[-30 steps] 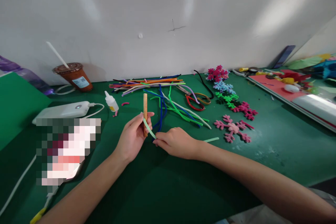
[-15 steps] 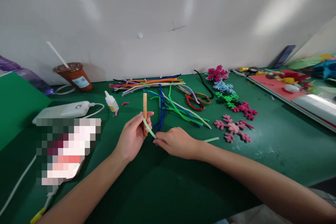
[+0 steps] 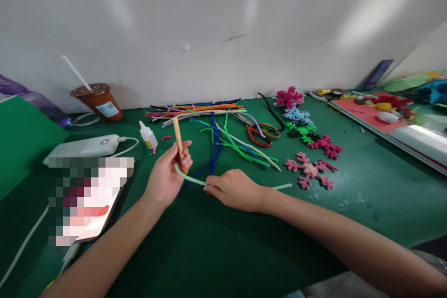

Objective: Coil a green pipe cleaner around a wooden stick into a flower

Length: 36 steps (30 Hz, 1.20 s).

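Observation:
My left hand [image 3: 165, 178] is closed around a short wooden stick [image 3: 178, 136], which leans with its top to the left. In a pinch, my right hand [image 3: 233, 189] holds a pale green pipe cleaner [image 3: 193, 179]. One end of it curls upward in front of my left palm, close to the stick; whether it touches the hand I cannot tell. Its other end comes out beyond my right wrist. Behind both hands lie loose green and blue pipe cleaners [image 3: 240, 146]. A pink pipe-cleaner snowflake [image 3: 310, 170] rests right of my right hand.
Scissors [image 3: 259, 136] and a bundle of coloured pipe cleaners [image 3: 195, 111] lie along the wall. More snowflakes [image 3: 302, 129] line up at right. On the left are a glue bottle [image 3: 149, 136], an iced-drink cup [image 3: 99, 102], a power bank [image 3: 84, 148] and a blurred phone [image 3: 104, 216].
My left hand has moved left with the stick, which now tilts left instead of standing upright. The pipe cleaner's end has slipped away from the left fingers. My right hand has stayed put.

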### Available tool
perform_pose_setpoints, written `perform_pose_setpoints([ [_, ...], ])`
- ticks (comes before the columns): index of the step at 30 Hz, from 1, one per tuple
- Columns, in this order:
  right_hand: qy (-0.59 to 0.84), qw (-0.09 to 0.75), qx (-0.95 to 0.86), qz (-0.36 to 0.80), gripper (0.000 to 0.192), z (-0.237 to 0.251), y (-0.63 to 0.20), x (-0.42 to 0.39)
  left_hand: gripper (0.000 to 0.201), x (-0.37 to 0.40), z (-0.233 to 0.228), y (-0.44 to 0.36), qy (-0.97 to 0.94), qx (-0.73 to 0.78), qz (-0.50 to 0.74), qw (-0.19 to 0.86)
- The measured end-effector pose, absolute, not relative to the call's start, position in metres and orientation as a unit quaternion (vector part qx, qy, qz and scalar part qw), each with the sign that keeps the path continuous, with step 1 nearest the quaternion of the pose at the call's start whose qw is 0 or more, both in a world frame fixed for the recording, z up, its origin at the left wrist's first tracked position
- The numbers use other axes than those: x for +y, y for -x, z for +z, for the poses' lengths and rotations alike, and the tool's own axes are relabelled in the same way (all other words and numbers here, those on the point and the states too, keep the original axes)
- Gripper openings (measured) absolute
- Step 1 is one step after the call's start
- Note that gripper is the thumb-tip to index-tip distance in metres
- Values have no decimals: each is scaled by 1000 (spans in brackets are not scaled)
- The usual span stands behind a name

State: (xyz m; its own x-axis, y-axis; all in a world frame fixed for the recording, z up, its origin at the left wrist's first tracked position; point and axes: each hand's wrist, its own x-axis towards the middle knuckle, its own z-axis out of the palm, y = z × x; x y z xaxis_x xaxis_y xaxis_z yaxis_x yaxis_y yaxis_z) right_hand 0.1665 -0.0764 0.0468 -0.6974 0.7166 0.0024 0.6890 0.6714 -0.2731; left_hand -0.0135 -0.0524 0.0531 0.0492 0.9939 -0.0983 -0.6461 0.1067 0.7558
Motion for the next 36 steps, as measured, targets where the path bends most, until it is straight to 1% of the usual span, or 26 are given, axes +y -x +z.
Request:
perform_pose_setpoints([
  [6, 383, 57, -913, 127, 30, 46, -166, -80, 27, -49, 52, 20, -254, 314, 617, 675],
  [9, 393, 66, -911, 109, 30, 53, -170, -76, 27, -46, 50, 22, -252, 317, 625, 667],
  [11, 433, 92, -893, 83, 31, 62, -180, -67, 26, -44, 48, 24, -248, 316, 630, 665],
  [14, 537, 150, -830, 33, 32, 72, -204, -44, 25, -43, 46, 24, -244, 310, 630, 668],
  [16, 589, 135, -797, 14, 30, 73, -222, -27, 24, -44, 46, 24, -243, 312, 627, 671],
  [19, 611, 89, -787, 9, 26, 62, -243, -8, 24, -45, 46, 22, -242, 316, 622, 674],
  [21, 621, 84, -780, -1, 23, 52, -249, -2, 25, -46, 46, 21, -242, 319, 620, 675],
  [23, 628, 97, -772, -16, 21, 46, -251, 1, 25, -47, 45, 20, -241, 322, 618, 676],
  [25, 629, 118, -768, -36, 24, 44, -249, 1, 25, -47, 45, 20, -239, 324, 616, 677],
  [28, 586, 168, -790, -65, 24, 44, -242, -4, 25, -47, 45, 20, -237, 327, 614, 679],
  [31, 545, 189, -816, -39, 23, 44, -231, -10, 25, -46, 44, 20, -238, 329, 612, 678],
  [36, 584, 187, -788, 52, 28, 39, -215, -9, 25, -47, 44, 21, -235, 327, 612, 681],
])
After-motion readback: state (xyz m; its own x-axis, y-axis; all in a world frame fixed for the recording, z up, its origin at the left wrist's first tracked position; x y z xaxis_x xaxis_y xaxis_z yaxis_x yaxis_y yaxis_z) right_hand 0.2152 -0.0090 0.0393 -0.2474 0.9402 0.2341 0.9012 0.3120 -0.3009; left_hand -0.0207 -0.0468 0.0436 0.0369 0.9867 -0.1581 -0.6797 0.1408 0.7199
